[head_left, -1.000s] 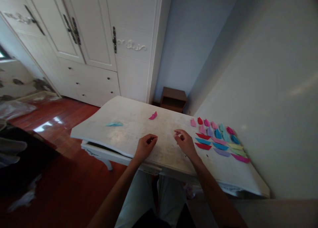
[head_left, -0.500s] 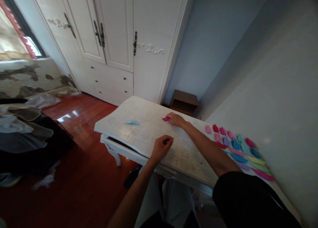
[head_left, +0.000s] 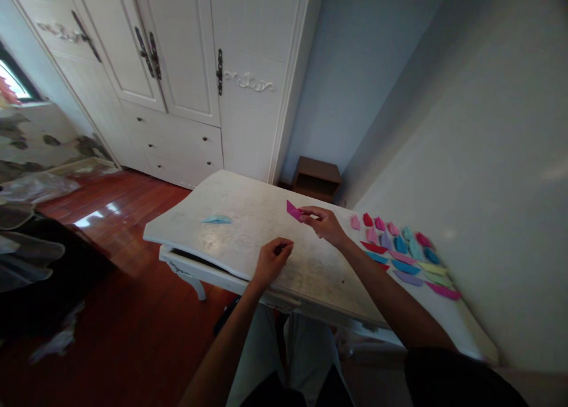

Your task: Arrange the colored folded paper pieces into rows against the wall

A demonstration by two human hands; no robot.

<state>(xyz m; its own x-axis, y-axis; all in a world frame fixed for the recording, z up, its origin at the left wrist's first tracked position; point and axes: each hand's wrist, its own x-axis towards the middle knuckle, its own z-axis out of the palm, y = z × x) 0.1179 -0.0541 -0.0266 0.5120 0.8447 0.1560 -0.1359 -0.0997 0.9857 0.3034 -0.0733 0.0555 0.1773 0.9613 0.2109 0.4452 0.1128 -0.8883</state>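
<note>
My right hand (head_left: 323, 222) pinches a magenta folded paper piece (head_left: 293, 210) between thumb and fingers, above the white table (head_left: 248, 200). One pointed end of the paper sticks out to the left. My left hand (head_left: 273, 259) is closer to the table's front edge, its fingers curled into a loose fist with nothing visible in it. A light blue folded paper boat (head_left: 217, 219) lies by itself on the left part of the table.
At the table's right end, along the wall, lie rows of folded paper pieces (head_left: 405, 267) in several colours. A brown open box-like cabinet (head_left: 320, 169) stands behind the table. A white wardrobe (head_left: 186, 58) fills the back. A drawer (head_left: 208, 272) sits under the tabletop.
My right hand has lifted the magenta paper and drawn it back from the table's far edge, turning it more upright. My left hand stays curled. The view has swung to the right.
</note>
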